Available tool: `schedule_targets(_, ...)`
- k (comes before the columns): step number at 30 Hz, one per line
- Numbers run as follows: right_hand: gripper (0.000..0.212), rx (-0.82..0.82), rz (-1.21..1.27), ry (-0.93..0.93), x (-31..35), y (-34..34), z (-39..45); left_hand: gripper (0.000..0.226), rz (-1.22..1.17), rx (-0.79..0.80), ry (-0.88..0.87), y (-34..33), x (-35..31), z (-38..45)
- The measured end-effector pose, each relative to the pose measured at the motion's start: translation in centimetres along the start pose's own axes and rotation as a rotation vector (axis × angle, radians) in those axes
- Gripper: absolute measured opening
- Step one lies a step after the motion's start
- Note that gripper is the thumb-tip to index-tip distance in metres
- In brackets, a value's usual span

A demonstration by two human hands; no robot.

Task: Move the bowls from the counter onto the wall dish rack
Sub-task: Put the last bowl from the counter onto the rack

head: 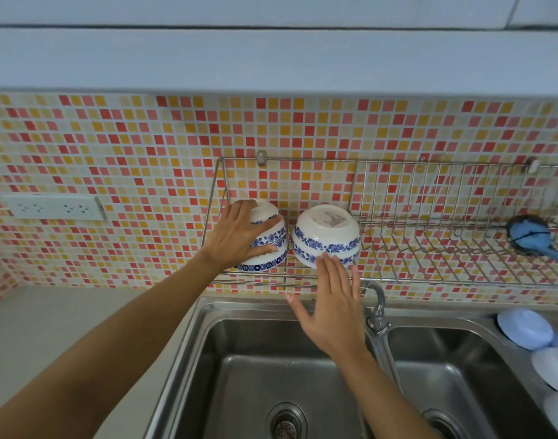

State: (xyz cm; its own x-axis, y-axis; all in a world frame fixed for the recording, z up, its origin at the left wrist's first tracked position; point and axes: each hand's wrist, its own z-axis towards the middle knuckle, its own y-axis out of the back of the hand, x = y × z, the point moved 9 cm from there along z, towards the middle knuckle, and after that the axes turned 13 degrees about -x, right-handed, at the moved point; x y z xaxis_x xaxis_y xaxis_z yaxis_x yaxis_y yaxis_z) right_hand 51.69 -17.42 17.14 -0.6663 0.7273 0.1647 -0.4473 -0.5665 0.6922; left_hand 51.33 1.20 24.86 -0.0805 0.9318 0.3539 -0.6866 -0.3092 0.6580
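Blue-banded bowls (326,239) sit upside down on the wall dish rack (429,217), so I should seat the left stack (268,248) squarely before my curled left hand (239,236) lets go (my right hand (331,305), spread flat, grips nothing).

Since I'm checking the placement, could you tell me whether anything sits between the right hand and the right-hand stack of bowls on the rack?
Nothing visible does. The right hand is open, fingertips at the lower rim of the right bowl stack on the wall rack.
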Motion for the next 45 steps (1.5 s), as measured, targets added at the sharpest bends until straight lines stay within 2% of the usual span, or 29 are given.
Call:
schedule_targets(4, 0.090, 0.008, -0.005, 0.000, 0.0, 0.0, 0.0, 0.059, -0.031, 0.033, 0.097, 0.5, -0.1, 0.2)
schedule_targets(7, 0.091, 0.025, 0.001, -0.005, 0.1, -0.2, 0.0, 0.064, -0.067, 0.037, 0.140, 1.0, -0.3, 0.3)
schedule_targets(17, 0.092, 0.043, -0.003, -0.002, 0.1, 0.1, 0.0, 0.082, -0.067, 0.118, 0.046, 0.3, -1.9, -0.6)
schedule_targets(23, 0.093, 0.021, -0.037, 0.005, 0.1, 0.4, 0.2, 0.067, -0.231, 0.029, 0.338, 0.9, -0.9, -3.9)
schedule_targets(27, 0.097, 0.047, -0.045, -0.040, -0.1, 0.4, 0.8, 0.072, -0.133, -0.007, 0.434, 0.9, -1.7, -7.2)
schedule_targets(31, 0.098, 0.063, -0.065, -0.107, -0.4, 0.2, 1.6, 0.080, -0.142, 0.003, 0.570, 0.5, -1.8, -9.2)
schedule_targets(39, 0.098, 0.102, -0.094, -0.101, -0.4, -0.4, 1.7, 0.085, -0.210, 0.142, 0.598, -0.4, -1.7, -9.3)
schedule_targets(45, 0.089, 0.090, -0.089, -0.040, 0.1, -0.2, 0.1, 0.075, -0.179, 0.130, 0.598, 0.4, -3.1, -10.7)
